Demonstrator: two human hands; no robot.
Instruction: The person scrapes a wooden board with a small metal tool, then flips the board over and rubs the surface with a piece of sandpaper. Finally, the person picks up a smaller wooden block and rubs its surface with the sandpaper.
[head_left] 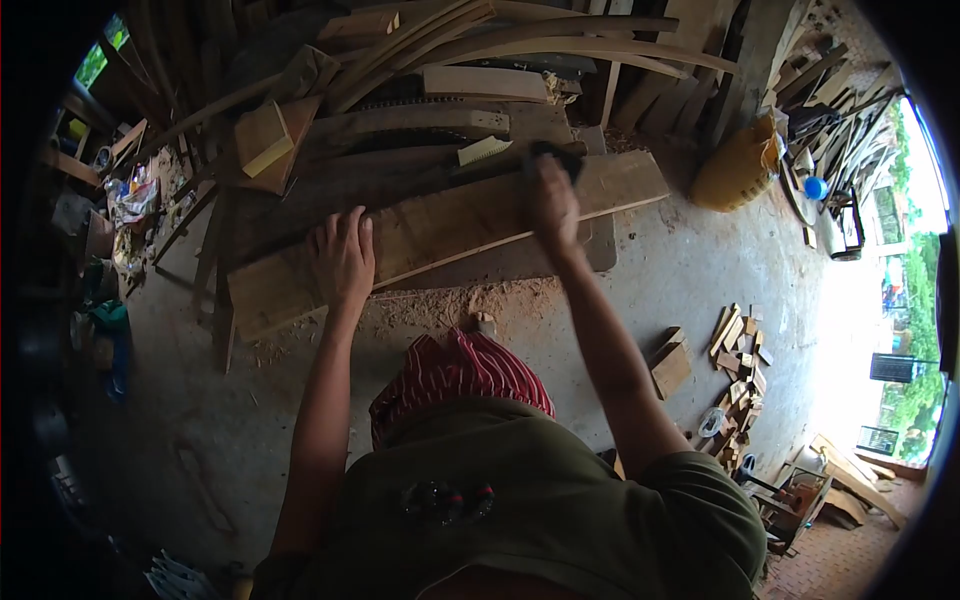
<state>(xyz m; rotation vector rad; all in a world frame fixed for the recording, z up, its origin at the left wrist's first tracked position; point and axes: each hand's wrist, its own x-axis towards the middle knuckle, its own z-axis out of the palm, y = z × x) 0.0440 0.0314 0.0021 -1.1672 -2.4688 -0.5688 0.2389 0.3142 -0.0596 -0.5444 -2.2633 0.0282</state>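
A long wooden plank (450, 222) lies slantwise across the low workbench in front of me, its right end farther away. My left hand (343, 248) rests on the plank's left part with the fingers spread. Toward the right end, my right hand (553, 208) is closed around a dark, blurred object (568, 158) held at the plank's face; I cannot tell its kind. Just behind the plank sits a small pale wood piece (484, 151) with a ridged look.
Curved wooden strips (560, 42) and boards are piled behind the bench. Sawdust (470, 300) covers the floor at its near edge. To the right are a yellow sack (738, 170), a wood block (671, 368) and scattered offcuts (740, 365).
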